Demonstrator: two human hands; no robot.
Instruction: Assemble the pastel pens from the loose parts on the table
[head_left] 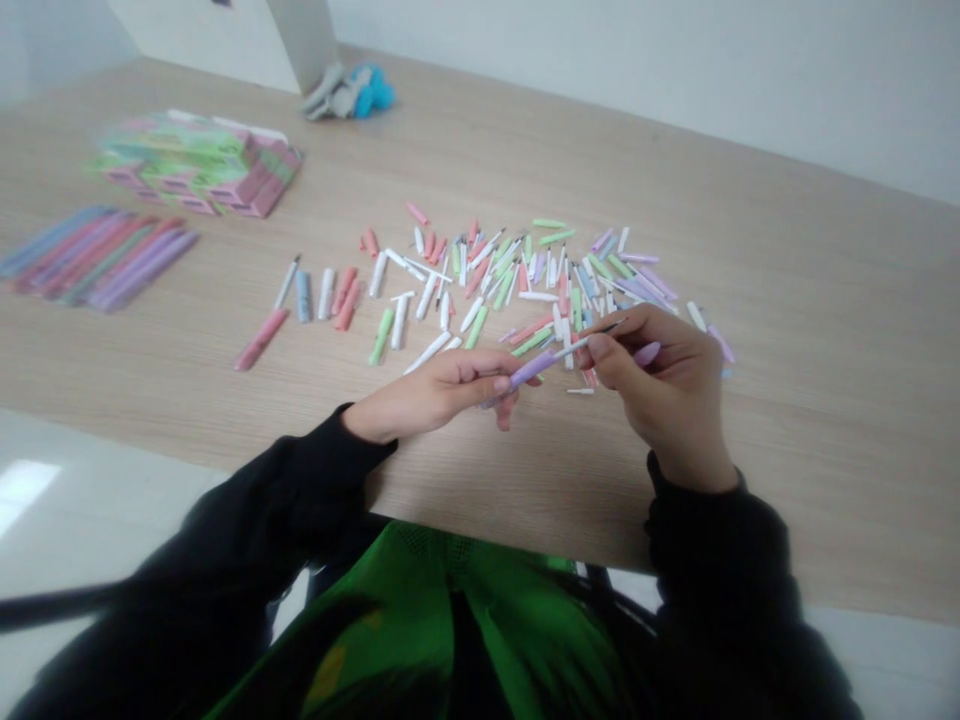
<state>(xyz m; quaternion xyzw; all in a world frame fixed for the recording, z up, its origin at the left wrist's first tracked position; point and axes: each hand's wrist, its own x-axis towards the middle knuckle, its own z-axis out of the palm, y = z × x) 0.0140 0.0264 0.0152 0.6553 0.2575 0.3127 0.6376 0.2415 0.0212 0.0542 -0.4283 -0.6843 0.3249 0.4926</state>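
Over the front of the table, my left hand (pixel 469 385) is closed around a purple pen barrel (pixel 532 370) that points up to the right. My right hand (pixel 664 385) pinches a slim white stick with a dark tip (pixel 574 347), its near end meeting the upper end of the barrel; how deep it sits inside I cannot tell. A second purple piece (pixel 646 353), rounded like a cap, pokes out between the fingers of that same hand. Just behind both hands spreads a loose pile of pen parts (pixel 510 270) in white, green, pink, blue and purple.
A row of coloured pens (pixel 97 255) lies at the left. Behind it are stacked pink and green packages (pixel 202 165). A grey and blue crumpled item (pixel 349 92) rests by a white box (pixel 225 40). Nearer, a pink barrel (pixel 261 340) lies beside several short caps (pixel 345 298).
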